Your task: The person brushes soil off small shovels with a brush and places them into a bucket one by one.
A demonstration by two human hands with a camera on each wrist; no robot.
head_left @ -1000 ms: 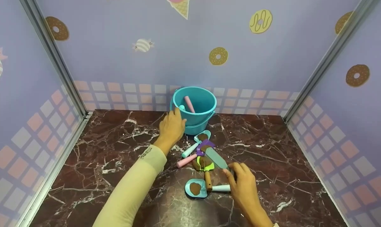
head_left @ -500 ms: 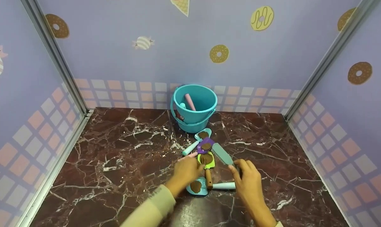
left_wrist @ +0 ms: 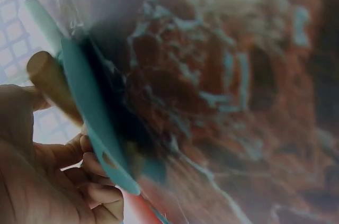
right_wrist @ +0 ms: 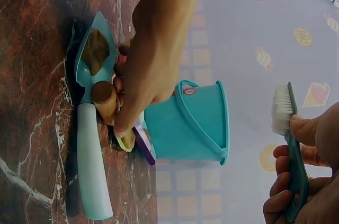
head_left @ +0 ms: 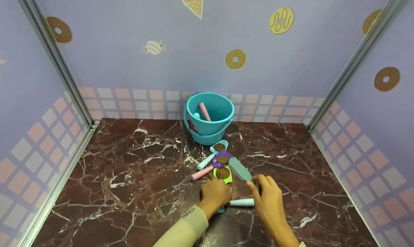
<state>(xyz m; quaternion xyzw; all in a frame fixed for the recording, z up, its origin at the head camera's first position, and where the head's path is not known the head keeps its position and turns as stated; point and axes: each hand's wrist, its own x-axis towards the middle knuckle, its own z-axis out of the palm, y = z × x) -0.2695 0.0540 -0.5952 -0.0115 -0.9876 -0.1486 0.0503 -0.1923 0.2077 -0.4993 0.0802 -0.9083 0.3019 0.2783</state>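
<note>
My right hand (head_left: pixel 270 195) grips a teal scrubbing brush (right_wrist: pixel 297 176) by its handle, white bristles exposed in the right wrist view. My left hand (head_left: pixel 216 193) has thumb and fingers on either side of a small fork's wooden handle (right_wrist: pixel 104 99); in the head view the hand hides most of it. Under that handle lies a blue toy shovel (right_wrist: pixel 94 160) with a brown patch in its scoop. Beyond the left fingers are a lime-green scoop (head_left: pixel 229 179), a purple shovel (head_left: pixel 227 155) with a pink handle, and an aqua shovel (head_left: pixel 205 162), all bearing brown patches.
A turquoise bucket (head_left: pixel 210 132) stands against the back wall, with a pink handle (head_left: pixel 204 111) and an aqua handle end (head_left: pixel 196 116) inside. Pale crumbs dot the dark marbled tabletop (head_left: pixel 152 192). Lilac panels enclose the sides and back.
The left hand has come from beside the bucket, down past the pink handle, to the wooden-handled fork. My right hand stays nearly in place with the brush, whose head has swung off the purple shovel.
</note>
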